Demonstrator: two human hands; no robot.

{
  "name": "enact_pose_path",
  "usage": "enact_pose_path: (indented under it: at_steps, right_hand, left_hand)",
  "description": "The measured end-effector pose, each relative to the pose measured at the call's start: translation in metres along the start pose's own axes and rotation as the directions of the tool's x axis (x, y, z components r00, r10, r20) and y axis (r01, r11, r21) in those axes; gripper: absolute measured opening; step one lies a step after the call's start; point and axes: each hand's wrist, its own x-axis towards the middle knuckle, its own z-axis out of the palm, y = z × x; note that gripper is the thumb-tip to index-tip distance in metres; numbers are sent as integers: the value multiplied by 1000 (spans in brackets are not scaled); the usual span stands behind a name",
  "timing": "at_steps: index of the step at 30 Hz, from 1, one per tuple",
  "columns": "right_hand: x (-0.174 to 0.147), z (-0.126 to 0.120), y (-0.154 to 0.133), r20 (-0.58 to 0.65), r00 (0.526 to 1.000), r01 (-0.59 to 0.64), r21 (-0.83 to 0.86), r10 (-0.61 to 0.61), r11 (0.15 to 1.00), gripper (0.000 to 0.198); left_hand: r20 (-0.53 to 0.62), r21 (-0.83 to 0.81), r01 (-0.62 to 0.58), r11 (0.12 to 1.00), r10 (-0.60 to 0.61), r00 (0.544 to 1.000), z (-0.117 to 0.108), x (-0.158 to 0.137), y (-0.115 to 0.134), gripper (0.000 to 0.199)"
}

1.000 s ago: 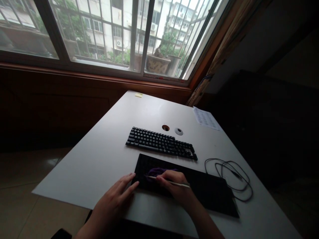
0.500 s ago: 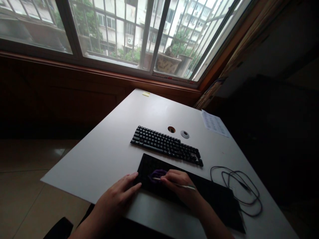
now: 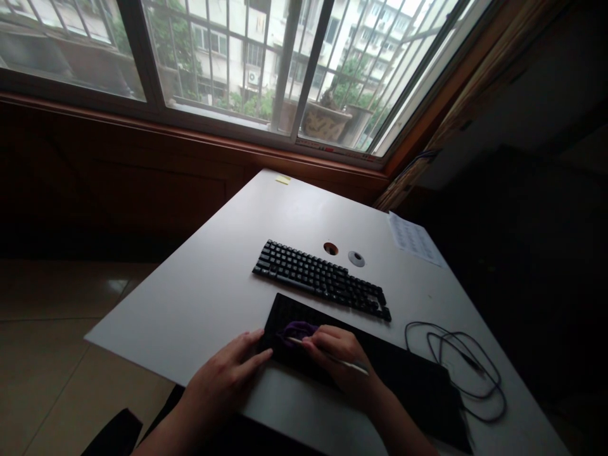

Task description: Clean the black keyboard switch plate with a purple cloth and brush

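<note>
A flat black keyboard base lies slanted along the table's near side. At its left end my left hand has fingers and thumb on either side of the corner, holding it. My right hand is over the base, its fingers pinched around a thin pale stick. The stick's tip points left, against a bunched purple cloth resting on the base. Details of the dark base under the cloth and hand are hidden. Just beyond lies a black keyboard key section with rows of keycaps.
A coiled black cable lies right of the base. Farther back on the white table are a round cable hole, its grey cover, printed paper and a yellow sticky note. A barred window stands behind.
The view has shifted slightly, so the table appears a little farther right. My right hand and the stick have moved slightly against the purple cloth; my left hand keeps its place.
</note>
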Motion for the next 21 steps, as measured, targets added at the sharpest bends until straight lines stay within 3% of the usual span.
enact_pose_path:
  at_steps: [9, 17, 21]
  right_hand:
    - [18, 37, -11, -123, 982, 143, -8, -143, 990, 32]
    - [-14, 2, 2, -38, 992, 113, -186, -122, 976, 33]
    - [-16, 8, 4, -60, 992, 104, -128, -113, 986, 31]
  left_hand:
    - [46, 28, -11, 1000, 10, 999, -3, 2, 0, 45]
    - [31, 64, -6, 998, 4, 999, -4, 1, 0, 54]
    - [10, 63, -3, 998, 2, 1000, -5, 1, 1, 53]
